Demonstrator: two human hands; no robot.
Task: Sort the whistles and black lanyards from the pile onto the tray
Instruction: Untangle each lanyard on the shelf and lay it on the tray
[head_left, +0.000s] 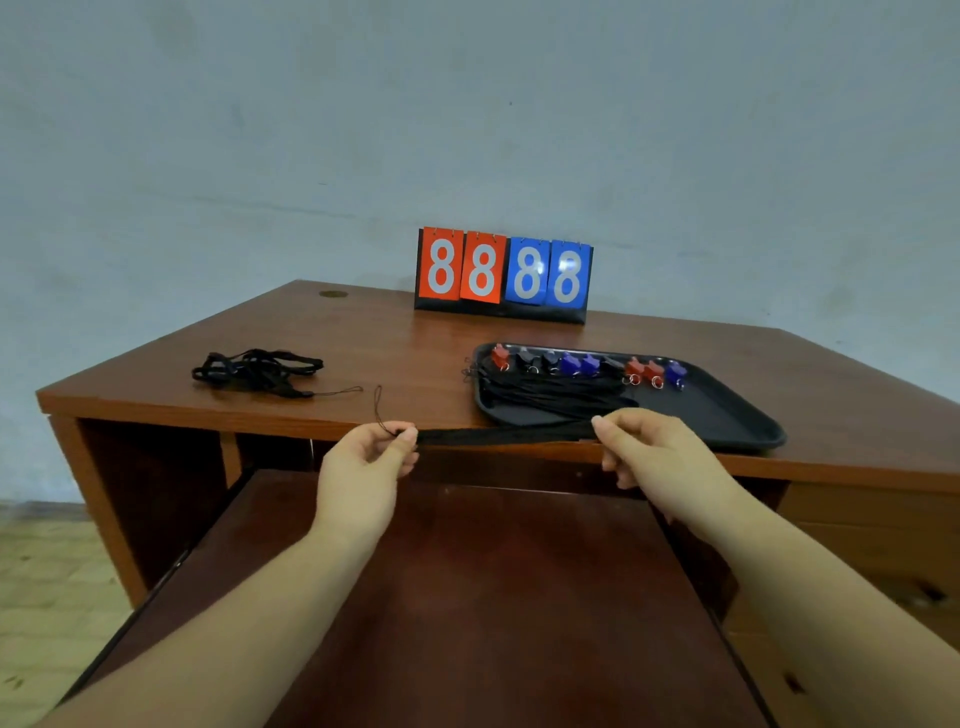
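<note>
Nine whistles, red, dark and blue, lie in a row along the far side of the tray, with a bundle of black lanyards laid just in front of them. Judged from this, most sorting is done; a small tangle of lanyards remains on the desk, well apart to the left. One lanyard is stretched taut at the desk's near edge. Left hand pinches its thin-cord end; right hand pinches the opposite end beside the tray. Both forearms extend forward.
</note>
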